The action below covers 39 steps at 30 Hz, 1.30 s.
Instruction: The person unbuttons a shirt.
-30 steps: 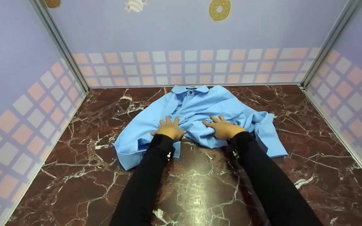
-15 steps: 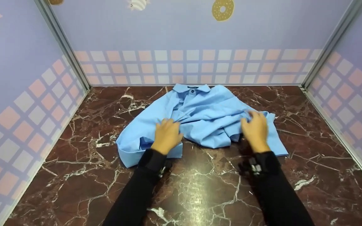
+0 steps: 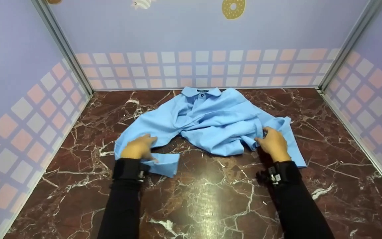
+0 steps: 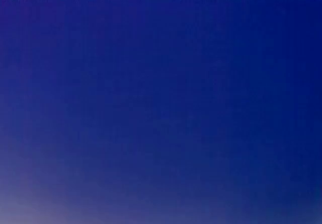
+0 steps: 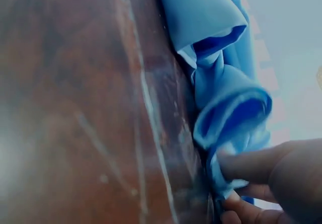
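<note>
A light blue collared shirt lies crumpled on the dark marble surface, its collar toward the back wall. My left hand is over the sleeve at left, fingers apart and slightly blurred. That sleeve's cuff sticks out to the right below the hand. Only plain blue fills the left wrist view, so nothing of the hand shows there. At the shirt's lower right, my right hand pinches the fabric edge between thumb and fingers. The right wrist view shows the thumb against a blue fold.
Brown marble with white veins spreads in front of the shirt. A tiled-pattern back wall stands close behind the collar. Side walls close off the left and right.
My left hand has moved left from the shirt's middle, and the left sleeve has shifted outward with it. My right hand has moved right from the body's folds and now pinches the edge.
</note>
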Each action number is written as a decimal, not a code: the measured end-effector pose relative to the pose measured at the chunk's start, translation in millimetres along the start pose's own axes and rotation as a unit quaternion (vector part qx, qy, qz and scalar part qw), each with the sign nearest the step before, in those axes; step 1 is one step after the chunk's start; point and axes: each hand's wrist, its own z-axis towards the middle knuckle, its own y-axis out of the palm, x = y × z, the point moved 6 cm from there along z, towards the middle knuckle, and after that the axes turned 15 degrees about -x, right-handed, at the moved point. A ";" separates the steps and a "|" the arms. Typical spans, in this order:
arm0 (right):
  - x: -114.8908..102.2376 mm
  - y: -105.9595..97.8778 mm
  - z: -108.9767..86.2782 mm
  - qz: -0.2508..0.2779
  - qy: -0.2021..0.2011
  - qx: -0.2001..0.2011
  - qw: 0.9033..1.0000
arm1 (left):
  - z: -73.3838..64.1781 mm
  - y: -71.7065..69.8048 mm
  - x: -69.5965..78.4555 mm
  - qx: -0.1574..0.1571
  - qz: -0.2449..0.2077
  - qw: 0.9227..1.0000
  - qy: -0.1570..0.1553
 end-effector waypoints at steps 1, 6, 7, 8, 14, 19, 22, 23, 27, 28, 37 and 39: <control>0.2 -0.7 0.1 0.001 0.001 -0.003 1.000 | -0.5 -3.1 -9.5 0.018 0.012 1.000 0.000; 2.8 -3.4 1.0 0.016 0.008 -0.009 1.000 | -8.9 -16.4 -54.8 0.139 0.055 0.986 -0.067; 3.4 -3.8 1.1 0.021 0.009 -0.007 1.000 | -12.6 -19.2 -62.0 0.165 0.053 0.981 -0.088; 4.1 -4.3 0.8 0.024 0.009 -0.004 1.000 | -16.6 -21.7 -68.4 0.193 0.044 0.974 -0.110; -10.2 -15.2 -7.1 0.046 -0.026 0.089 0.995 | -44.2 -33.2 -84.3 0.358 -0.043 0.915 -0.178; -41.5 -33.3 -3.9 0.004 -0.113 0.150 0.982 | -41.6 -26.2 -78.2 0.252 -0.072 0.948 -0.179; -54.7 -37.4 9.9 -0.067 -0.129 0.146 0.979 | -40.1 -22.4 -81.9 0.146 -0.099 0.964 -0.198; -57.6 -37.1 15.6 -0.085 -0.129 0.143 0.978 | -41.1 -21.5 -85.1 0.119 -0.110 0.965 -0.206; -64.3 -31.8 35.0 -0.137 -0.129 0.146 0.971 | -51.2 -22.2 -103.0 0.066 -0.138 0.960 -0.236; -64.7 -30.6 38.2 -0.148 -0.131 0.151 0.969 | -53.0 -22.7 -105.9 0.064 -0.143 0.959 -0.238; -102.1 -42.8 19.4 -0.140 -0.238 0.294 0.915 | -53.1 -29.5 -113.5 0.218 -0.217 0.929 -0.206; -124.9 -48.9 1.5 -0.105 -0.274 0.298 0.908 | -53.1 -33.1 -112.7 0.268 -0.242 0.914 -0.185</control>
